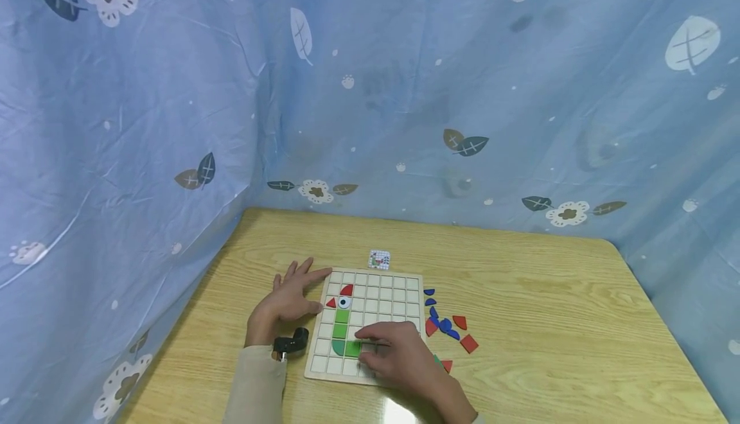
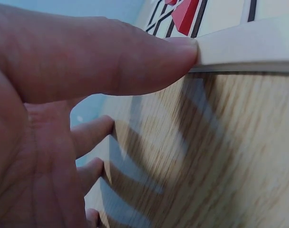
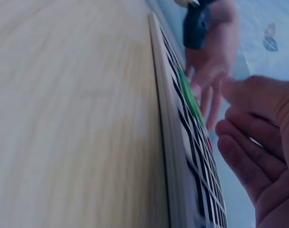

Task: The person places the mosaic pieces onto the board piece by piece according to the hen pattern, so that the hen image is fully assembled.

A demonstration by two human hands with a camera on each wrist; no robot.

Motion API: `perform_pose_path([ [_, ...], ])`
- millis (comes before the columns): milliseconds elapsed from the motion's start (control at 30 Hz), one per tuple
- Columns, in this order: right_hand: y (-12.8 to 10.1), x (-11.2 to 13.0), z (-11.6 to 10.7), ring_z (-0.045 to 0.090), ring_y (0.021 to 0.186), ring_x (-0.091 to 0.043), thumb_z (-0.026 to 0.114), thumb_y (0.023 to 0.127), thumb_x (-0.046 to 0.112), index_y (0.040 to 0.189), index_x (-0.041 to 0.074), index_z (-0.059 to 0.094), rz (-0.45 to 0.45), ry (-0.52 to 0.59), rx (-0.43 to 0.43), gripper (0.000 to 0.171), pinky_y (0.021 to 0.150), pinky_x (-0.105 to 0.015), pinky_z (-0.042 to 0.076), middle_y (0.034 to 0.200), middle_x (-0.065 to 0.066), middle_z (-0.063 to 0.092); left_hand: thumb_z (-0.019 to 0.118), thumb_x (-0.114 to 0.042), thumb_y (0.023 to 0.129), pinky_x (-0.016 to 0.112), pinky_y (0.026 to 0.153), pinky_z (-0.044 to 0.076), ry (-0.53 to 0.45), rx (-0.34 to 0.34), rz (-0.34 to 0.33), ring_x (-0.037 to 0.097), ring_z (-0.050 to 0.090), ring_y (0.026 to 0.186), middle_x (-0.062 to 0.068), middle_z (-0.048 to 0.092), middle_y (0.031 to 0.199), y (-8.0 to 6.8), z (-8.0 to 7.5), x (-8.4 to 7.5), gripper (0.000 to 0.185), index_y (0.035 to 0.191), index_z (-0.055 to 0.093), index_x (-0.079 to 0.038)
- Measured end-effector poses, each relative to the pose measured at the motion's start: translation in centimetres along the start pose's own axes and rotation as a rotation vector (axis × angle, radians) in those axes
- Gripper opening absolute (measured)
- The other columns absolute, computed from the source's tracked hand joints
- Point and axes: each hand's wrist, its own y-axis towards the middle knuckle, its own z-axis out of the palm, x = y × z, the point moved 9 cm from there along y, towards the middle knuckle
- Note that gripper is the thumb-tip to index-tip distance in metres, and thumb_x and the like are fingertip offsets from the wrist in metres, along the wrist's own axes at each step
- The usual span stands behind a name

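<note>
My left hand (image 1: pixel 289 300) lies flat with fingers spread, thumb pressed against the left edge of the grid board (image 1: pixel 381 282), which sits near the table's (image 1: pixel 549 295) front edge. My right hand (image 1: pixel 399 353) rests on the board's lower rows, fingertips by the green pieces (image 1: pixel 345 339); its grip I cannot tell.

A grid board (image 1: pixel 376 295) lies on the table (image 1: pixel 549 282). A small card (image 1: pixel 379 259) sits just behind it. Loose pieces (image 1: pixel 448 327) lie scattered right of it. The left hand (image 1: pixel 289 299) rests at its left edge, the right hand (image 1: pixel 399 350) on its near part.
</note>
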Motion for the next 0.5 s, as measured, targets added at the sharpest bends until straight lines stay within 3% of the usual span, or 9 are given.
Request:
perform_pose_path([
  [267,-4.2,-2.2,-5.0,0.08,0.103,-0.008,0.092,0.088,0.014,0.114,0.016,0.085,0.035,-0.056,-0.075,0.028,0.089,-0.032,0.065,0.112,0.006,0.085,0.082,-0.007,0.093,0.083,0.126,-0.008,-0.033,0.01,0.015,0.056,-0.004,0.167,0.025,0.015,0.182,-0.2,0.0,-0.2,0.078,0.165,0.053,-0.019],
  [500,-8.0,-4.0,-7.9,0.077,0.095,-0.004,0.092,0.086,0.01,0.112,0.022,0.084,0.083,-0.093,-0.111,0.029,0.082,-0.023,0.064,0.109,0.009,0.084,0.081,-0.007,0.094,0.082,0.126,-0.009,-0.033,0.016,0.014,0.056,-0.005,0.167,0.024,0.014,0.182,-0.3,-0.1,-0.2,0.078,0.165,0.052,-0.02],
])
